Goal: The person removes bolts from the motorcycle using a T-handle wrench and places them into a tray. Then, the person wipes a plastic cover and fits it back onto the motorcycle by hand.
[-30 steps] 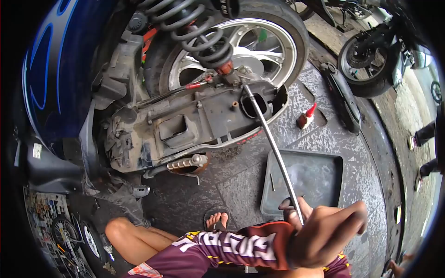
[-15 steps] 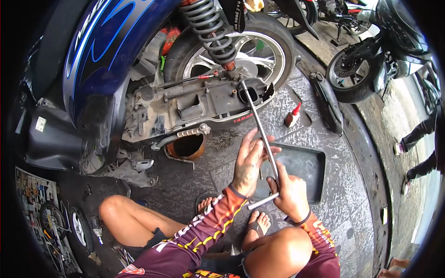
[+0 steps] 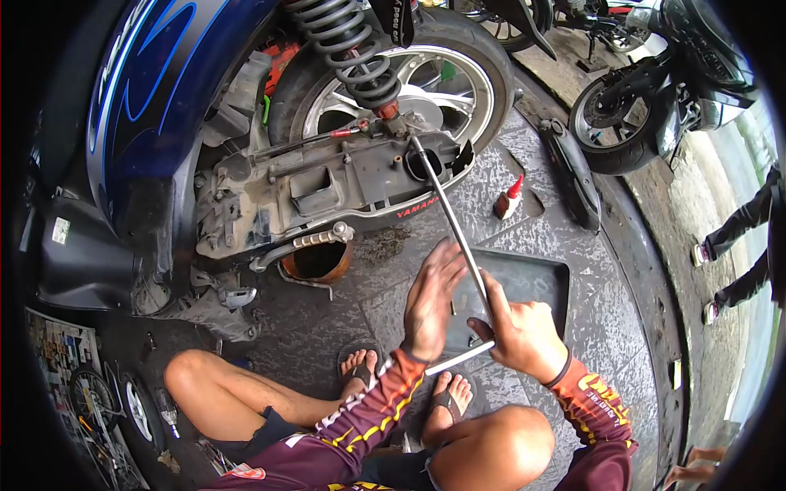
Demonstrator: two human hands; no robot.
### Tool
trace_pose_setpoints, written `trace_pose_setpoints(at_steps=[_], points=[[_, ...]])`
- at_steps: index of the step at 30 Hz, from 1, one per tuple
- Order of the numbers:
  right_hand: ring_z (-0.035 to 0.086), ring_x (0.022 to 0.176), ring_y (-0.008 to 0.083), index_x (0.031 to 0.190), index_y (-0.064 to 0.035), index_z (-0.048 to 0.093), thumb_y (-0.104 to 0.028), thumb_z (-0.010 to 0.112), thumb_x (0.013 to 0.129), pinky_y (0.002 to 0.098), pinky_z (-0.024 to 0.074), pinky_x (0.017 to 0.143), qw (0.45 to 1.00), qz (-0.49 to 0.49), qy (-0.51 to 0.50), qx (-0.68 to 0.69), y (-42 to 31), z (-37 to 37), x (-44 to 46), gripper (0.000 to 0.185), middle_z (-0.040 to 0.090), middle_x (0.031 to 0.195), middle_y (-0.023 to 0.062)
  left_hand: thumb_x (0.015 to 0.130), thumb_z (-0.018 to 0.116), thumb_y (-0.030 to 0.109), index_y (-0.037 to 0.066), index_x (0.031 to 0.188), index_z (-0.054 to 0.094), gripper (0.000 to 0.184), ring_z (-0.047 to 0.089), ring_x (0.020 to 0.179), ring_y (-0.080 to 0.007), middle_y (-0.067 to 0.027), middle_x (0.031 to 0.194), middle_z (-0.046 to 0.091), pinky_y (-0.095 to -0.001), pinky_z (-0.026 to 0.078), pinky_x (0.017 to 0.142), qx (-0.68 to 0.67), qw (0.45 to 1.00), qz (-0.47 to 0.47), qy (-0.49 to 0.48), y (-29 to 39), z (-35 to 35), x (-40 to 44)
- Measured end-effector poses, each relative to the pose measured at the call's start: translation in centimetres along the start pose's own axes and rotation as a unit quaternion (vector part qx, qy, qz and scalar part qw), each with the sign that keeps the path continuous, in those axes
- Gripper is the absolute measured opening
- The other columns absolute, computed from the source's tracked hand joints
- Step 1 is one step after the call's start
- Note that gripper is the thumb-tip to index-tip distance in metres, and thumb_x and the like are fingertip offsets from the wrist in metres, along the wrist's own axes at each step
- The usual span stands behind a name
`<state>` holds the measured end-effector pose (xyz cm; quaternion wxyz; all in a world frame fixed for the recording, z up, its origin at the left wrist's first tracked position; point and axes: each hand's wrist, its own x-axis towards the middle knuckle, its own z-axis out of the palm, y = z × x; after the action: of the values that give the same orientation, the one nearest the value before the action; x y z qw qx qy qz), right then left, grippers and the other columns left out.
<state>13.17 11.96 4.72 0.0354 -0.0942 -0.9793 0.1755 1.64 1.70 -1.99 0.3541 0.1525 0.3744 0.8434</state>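
My right hand [image 3: 526, 335] grips the handle end of a long-shafted socket wrench [image 3: 453, 227], where a crossbar sticks out to the lower left. The wrench's shaft slants up and left to the engine case [image 3: 270, 200] of a scooter, its far end close below the coil-spring shock absorber [image 3: 360, 61]. Exactly what the tip sits on is too small to tell. Beside the shaft, on its left, my left hand [image 3: 427, 307] has its fingers stretched out and holds nothing. A black tray [image 3: 544, 349] lies behind my right hand.
A red-capped bottle [image 3: 509, 198] stands right of the scooter's rear wheel [image 3: 491, 65]. Under the case sits a rusty round can [image 3: 337, 263]. A long black part [image 3: 571, 176] lies by the kerb. Another motorcycle [image 3: 622, 123] and a person's legs [image 3: 741, 221] are at the right.
My left hand has come away from the shaft, where its fingers were around it, and is now flat beside it. The right hand keeps its grip. The view has shifted slightly.
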Motion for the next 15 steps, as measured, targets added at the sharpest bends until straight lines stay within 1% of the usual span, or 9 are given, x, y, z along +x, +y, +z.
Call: trace_pose_setpoints(at_steps=[1,3,4,5,6,8,9,10,15], points=[[0.061,0.048,0.0328,0.136,0.0067,0.029,-0.028,0.065,0.081,0.0407,0.0472,0.046,1.000,0.008,-0.006,0.008,-0.5,-0.1,0.1,0.075,0.060,0.057,0.0141,0.101,0.030,0.034,0.002,0.139,0.035,0.049,0.048,0.124,-0.0320,-0.0219,0.133,0.047,-0.0420,0.033,0.108,0.002,0.998,0.051,0.027,-0.1,-0.3,-1.1],[0.061,0.048,0.0325,0.137,0.0066,0.029,-0.029,0.065,0.081,0.0404,0.0472,0.045,1.000,0.018,-0.009,0.020,-1.0,-0.4,0.3,0.075,0.059,0.057,0.0138,0.099,0.024,0.047,0.001,0.131,0.042,0.059,0.052,0.115,-0.0347,-0.0206,0.119,0.055,-0.0458,0.034,0.105,-0.126,0.988,0.086,-0.005,0.9,-0.6,-4.0],[0.060,0.048,0.0322,0.137,0.0058,0.029,-0.029,0.065,0.081,0.0402,0.0470,0.045,0.999,0.020,-0.009,0.027,-1.3,-0.7,0.3,0.075,0.059,0.056,0.0134,0.097,0.024,0.056,0.000,0.119,0.048,0.064,0.055,0.098,-0.0331,-0.0169,0.100,0.059,-0.0475,0.038,0.096,-0.174,0.974,0.111,-0.088,1.9,0.2,-4.7],[0.060,0.047,0.0319,0.138,0.0049,0.030,-0.029,0.065,0.081,0.0401,0.0468,0.044,0.999,0.022,-0.011,0.034,-1.5,-0.6,0.4,0.075,0.059,0.055,0.0130,0.095,0.022,0.061,0.003,0.114,0.048,0.066,0.053,0.079,-0.0261,-0.0143,0.090,0.056,-0.0457,0.044,0.082,-0.192,0.964,0.124,-0.137,3.0,1.5,-5.0],[0.059,0.044,0.0314,0.135,0.0039,0.036,-0.029,0.066,0.079,0.0400,0.0461,0.044,0.999,0.028,0.010,0.041,-1.6,-0.3,0.5,0.071,0.056,0.051,0.0119,0.094,0.021,0.063,0.003,0.106,0.053,0.068,0.052,0.071,-0.0236,-0.0134,0.085,0.057,-0.0431,0.044,0.075,-0.176,0.962,0.156,-0.141,3.5,2.9,-5.5],[0.058,0.043,0.0312,0.132,0.0038,0.039,-0.029,0.066,0.079,0.0399,0.0455,0.043,0.996,0.030,0.034,0.074,-1.1,0.5,0.2,0.068,0.055,0.049,0.0114,0.093,0.019,0.066,0.002,0.080,0.056,0.075,0.047,0.055,-0.0200,-0.0104,0.067,0.054,-0.0381,0.041,0.058,-0.098,0.955,0.208,-0.186,4.6,4.3,-4.8],[0.057,0.042,0.0309,0.130,0.0036,0.042,-0.029,0.067,0.078,0.0398,0.0448,0.042,0.992,0.033,0.061,0.107,-0.9,0.8,0.2,0.066,0.054,0.048,0.0109,0.092,0.017,0.066,0.001,0.063,0.056,0.082,0.043,0.045,-0.0188,-0.0081,0.055,0.050,-0.0357,0.037,0.049,-0.033,0.947,0.228,-0.226,5.2,4.5,-3.6],[0.056,0.040,0.0298,0.124,0.0033,0.048,-0.026,0.069,0.077,0.0392,0.0431,0.041,0.988,0.028,0.096,0.118,-0.8,0.7,0.2,0.058,0.051,0.046,0.0098,0.094,0.018,0.064,0.001,0.056,0.053,0.082,0.037,0.039,-0.0168,-0.0057,0.045,0.043,-0.0345,0.033,0.044,-0.065,0.943,0.229,-0.231,5.2,5.4,-3.4],[0.054,0.038,0.0272,0.119,0.0029,0.052,-0.019,0.069,0.077,0.0366,0.0411,0.039,0.981,0.032,0.120,0.147,-0.1,1.5,0.2,0.051,0.050,0.046,0.0083,0.101,0.016,0.046,0.001,0.057,0.049,0.071,0.038,0.034,-0.0193,-0.0072,0.045,0.042,-0.0354,0.035,0.038,-0.096,0.942,0.203,-0.251,4.3,5.5,-3.4]])
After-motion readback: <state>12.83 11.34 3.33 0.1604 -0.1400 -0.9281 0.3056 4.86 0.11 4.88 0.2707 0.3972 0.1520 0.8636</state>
